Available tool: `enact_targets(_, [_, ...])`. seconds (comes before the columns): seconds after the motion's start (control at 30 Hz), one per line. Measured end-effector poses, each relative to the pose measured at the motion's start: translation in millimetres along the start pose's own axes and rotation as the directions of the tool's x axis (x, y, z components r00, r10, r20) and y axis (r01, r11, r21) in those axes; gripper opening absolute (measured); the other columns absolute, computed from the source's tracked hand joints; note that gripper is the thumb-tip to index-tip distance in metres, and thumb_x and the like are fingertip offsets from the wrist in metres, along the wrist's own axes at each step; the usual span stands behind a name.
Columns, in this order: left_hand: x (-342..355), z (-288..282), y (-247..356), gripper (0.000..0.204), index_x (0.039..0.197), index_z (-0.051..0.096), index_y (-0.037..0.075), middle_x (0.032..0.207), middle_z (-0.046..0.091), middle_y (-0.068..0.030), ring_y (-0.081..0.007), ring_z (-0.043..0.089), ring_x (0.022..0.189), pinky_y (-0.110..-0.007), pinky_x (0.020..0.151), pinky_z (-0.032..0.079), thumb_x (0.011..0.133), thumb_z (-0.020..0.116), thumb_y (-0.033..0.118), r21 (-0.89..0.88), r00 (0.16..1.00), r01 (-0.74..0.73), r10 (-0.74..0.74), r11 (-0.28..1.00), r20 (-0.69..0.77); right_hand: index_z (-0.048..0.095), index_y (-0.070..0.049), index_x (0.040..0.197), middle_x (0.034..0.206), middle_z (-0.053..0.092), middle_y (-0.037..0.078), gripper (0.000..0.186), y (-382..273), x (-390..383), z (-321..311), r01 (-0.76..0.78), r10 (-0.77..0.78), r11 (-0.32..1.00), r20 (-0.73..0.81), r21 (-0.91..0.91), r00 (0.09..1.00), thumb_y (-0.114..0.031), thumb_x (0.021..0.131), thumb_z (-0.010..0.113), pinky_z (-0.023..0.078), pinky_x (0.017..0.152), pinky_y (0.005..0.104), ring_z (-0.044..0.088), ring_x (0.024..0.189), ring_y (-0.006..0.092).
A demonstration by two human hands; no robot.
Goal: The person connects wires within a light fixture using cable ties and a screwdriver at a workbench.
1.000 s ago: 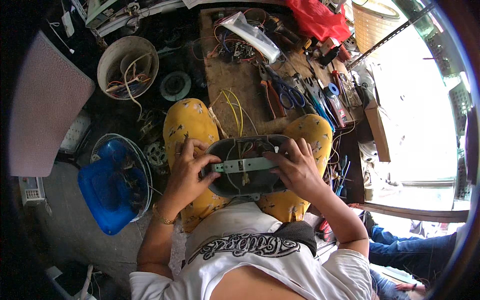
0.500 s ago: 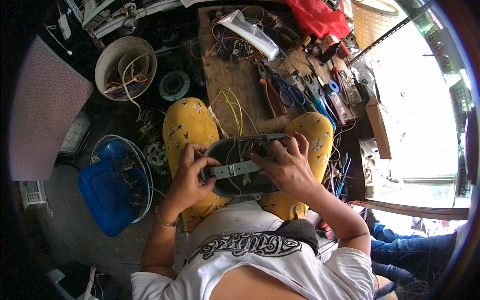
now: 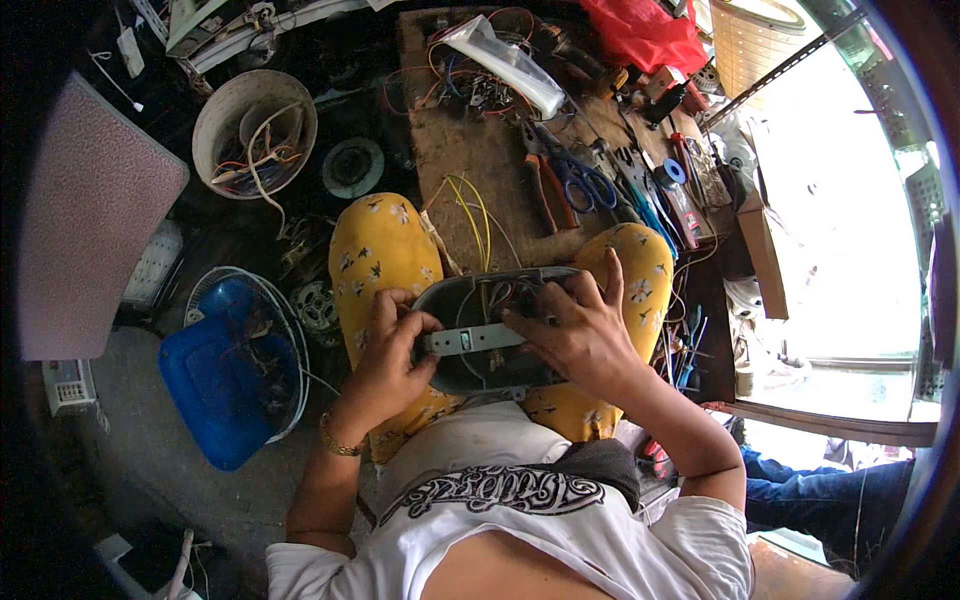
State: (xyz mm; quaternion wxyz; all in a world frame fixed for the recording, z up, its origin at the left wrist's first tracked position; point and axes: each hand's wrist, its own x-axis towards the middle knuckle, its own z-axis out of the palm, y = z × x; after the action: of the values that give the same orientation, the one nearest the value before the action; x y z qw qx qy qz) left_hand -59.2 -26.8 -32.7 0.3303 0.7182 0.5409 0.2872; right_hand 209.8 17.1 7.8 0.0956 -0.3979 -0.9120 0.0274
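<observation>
A dark grey oval housing (image 3: 480,370) with wires inside rests across my lap, between my yellow flower-patterned knees. A pale metal strap (image 3: 474,340) with holes lies crosswise over it. My left hand (image 3: 402,350) grips the left end of the strap and the housing's rim. My right hand (image 3: 580,330) has its thumb and fingertips pressed on the strap's right part and the housing, with one finger raised. Yellow wires (image 3: 468,220) run onto the wooden board beyond the housing.
The wooden board (image 3: 455,150) holds pliers (image 3: 550,195), scissors (image 3: 585,180), loose wires and tools. A bucket of wires (image 3: 255,135) and a blue plastic basin (image 3: 210,390) sit on the left. Another person's jeans-clad leg (image 3: 820,500) shows at lower right.
My right hand has shifted leftward along the strap and now lifts a finger. The strap's right part tilted upward, then levelled slightly. My left hand keeps its place at the left end.
</observation>
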Motion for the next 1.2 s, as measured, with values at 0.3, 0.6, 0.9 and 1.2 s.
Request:
enact_targets(0.3, [-4, -5, 7, 0.047, 0.116, 0.061, 0.006, 0.129, 0.043, -0.0175, -0.0382, 0.046, 0.128, -0.043, 0.11, 0.036, 0.072, 0.075, -0.005, -0.161, 0.995, 0.077, -0.085, 0.984, -0.043, 0.074, -0.033, 0.115, 0.102, 0.058, 0.0, 0.041, -5, 6, 4, 0.033, -0.033, 0.999, -0.005, -0.017, 0.999, -0.032, 0.074, 0.077, 0.015, 0.112, 0.0762, 0.051, 0.106, 0.0247])
enact_targets(0.6, [1, -13, 15, 0.045, 0.111, 0.067, 0.007, 0.13, 0.05, -0.0152, -0.0359, 0.052, 0.124, -0.044, 0.105, 0.042, 0.068, 0.082, 0.002, 0.112, 0.999, -0.021, 0.025, 0.994, -0.032, 0.073, -0.025, 0.117, 0.111, 0.059, 0.002, 0.036, -6, 8, 4, 0.048, -0.048, 0.999, 0.016, -0.022, 0.999, -0.025, 0.082, 0.062, 0.011, 0.115, 0.0762, 0.051, 0.108, 0.0252])
enact_targets(0.9, [3, -13, 18, 0.038, 0.102, 0.066, 0.007, 0.114, 0.052, -0.0129, -0.036, 0.053, 0.112, -0.046, 0.092, 0.046, 0.068, 0.084, 0.007, 0.148, 0.997, 0.013, -0.001, 0.989, -0.079, 0.076, -0.022, 0.113, 0.105, 0.065, -0.003, 0.042, 4, -7, -1, -0.029, 0.041, 0.994, -0.106, 0.108, 0.994, -0.026, 0.072, 0.082, 0.012, 0.117, 0.0708, 0.055, 0.106, 0.0243])
enact_targets(1.2, [0, -17, 19, 0.038, 0.104, 0.066, 0.003, 0.114, 0.054, -0.0144, -0.0342, 0.057, 0.11, -0.041, 0.093, 0.047, 0.07, 0.084, 0.005, 0.113, 0.997, 0.045, -0.038, 0.993, -0.061, 0.077, -0.021, 0.111, 0.102, 0.065, -0.003, 0.038, 6, -7, -1, -0.009, 0.022, 0.99, -0.093, 0.139, 0.995, -0.024, 0.074, 0.081, 0.014, 0.118, 0.0688, 0.055, 0.104, 0.0246])
